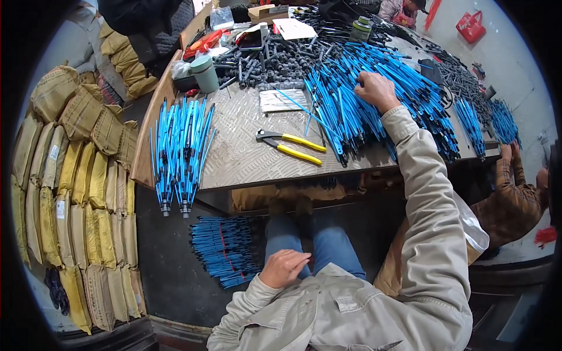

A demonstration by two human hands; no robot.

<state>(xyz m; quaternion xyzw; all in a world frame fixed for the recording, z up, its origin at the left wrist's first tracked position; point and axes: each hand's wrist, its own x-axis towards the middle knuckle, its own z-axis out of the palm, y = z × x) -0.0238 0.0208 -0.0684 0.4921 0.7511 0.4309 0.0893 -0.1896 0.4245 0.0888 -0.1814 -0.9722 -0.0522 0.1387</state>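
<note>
Over a big pile of thin blue plastic rods with black ends (345, 111), my right hand (376, 90) reaches out with curled fingers. What lies in its grip, if anything, is hidden among the rods. My left hand (285, 267) rests by my lap, fingers bent and drawn together, with nothing showing in them. Between the piles on the table lies a pair of pincers with yellow handles (291, 146), its jaws pointing left. Beyond it sits a bundle of white sticks (283, 100). A sorted batch of blue rods (182, 146) overhangs the table's left front edge.
Dark grey plastic fittings (269, 61) heap at the back, near a pale green cup (204, 74) and a green-lidded jar (360, 29). Bundled blue rods (222, 248) lie on the floor. Wrapped packages (76, 205) stack at left. A co-worker in a plaid shirt (512, 196) sits right.
</note>
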